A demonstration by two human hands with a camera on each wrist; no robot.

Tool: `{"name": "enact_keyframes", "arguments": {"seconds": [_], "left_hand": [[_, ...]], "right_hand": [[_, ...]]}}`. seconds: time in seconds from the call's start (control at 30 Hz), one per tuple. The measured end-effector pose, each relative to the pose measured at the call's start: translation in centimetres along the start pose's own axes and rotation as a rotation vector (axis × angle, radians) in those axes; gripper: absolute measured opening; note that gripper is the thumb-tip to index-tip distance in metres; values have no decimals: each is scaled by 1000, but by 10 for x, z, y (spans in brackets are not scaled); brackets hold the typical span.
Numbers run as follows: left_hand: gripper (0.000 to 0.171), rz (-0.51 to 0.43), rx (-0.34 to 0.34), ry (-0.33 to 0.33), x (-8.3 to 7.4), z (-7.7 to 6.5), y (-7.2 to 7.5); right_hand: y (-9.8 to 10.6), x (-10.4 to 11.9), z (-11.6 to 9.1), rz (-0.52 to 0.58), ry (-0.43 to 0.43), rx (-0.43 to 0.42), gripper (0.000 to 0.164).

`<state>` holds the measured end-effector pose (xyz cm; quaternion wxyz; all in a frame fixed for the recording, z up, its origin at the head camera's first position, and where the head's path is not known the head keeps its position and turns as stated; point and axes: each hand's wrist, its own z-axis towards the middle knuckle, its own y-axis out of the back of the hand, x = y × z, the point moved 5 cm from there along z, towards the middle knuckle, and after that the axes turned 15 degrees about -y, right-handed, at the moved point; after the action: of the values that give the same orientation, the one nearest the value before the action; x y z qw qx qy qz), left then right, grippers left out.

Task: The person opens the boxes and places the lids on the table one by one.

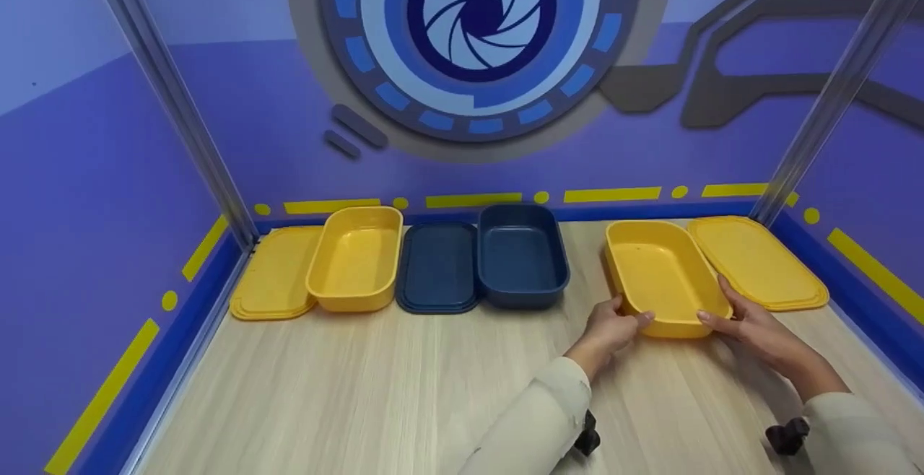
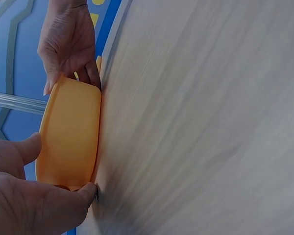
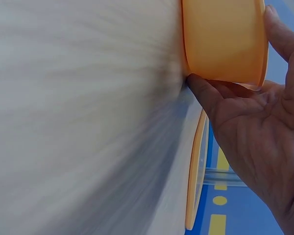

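Both hands hold a yellow rectangular container (image 1: 660,280) at its two near corners, on the right side of the table. The left hand (image 1: 608,330) grips the left corner, thumb on the rim and fingers low along the side. At the opposite corner, the right hand (image 1: 758,334) has its thumb over the rim and its fingers against the outer wall. From the right wrist, fingertips (image 3: 193,81) show right at the container's bottom edge, close over the table. A flat yellow lid (image 1: 761,262) lies just right of the container.
Along the back wall, from the left, are a yellow lid (image 1: 274,276), a second yellow container (image 1: 355,258), a dark blue lid (image 1: 437,269) and a dark blue container (image 1: 523,255). Purple panels (image 1: 108,208) with metal corner posts (image 1: 173,92) enclose the wooden table (image 1: 325,395).
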<state>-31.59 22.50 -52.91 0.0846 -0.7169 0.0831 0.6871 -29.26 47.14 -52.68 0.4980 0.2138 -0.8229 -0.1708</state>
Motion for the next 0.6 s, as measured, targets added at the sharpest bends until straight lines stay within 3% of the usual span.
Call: {"name": "enact_keyframes", "arguments": {"seconds": [0.17,0.6], "left_hand": [[60,37,-18,9,0,4,-5],[47,78,-46,-12,-7,18,-7]], "right_hand": [[6,-1,2,-10,-3,-18,102],[9,4,9,-75,-54,-43,105]]}}
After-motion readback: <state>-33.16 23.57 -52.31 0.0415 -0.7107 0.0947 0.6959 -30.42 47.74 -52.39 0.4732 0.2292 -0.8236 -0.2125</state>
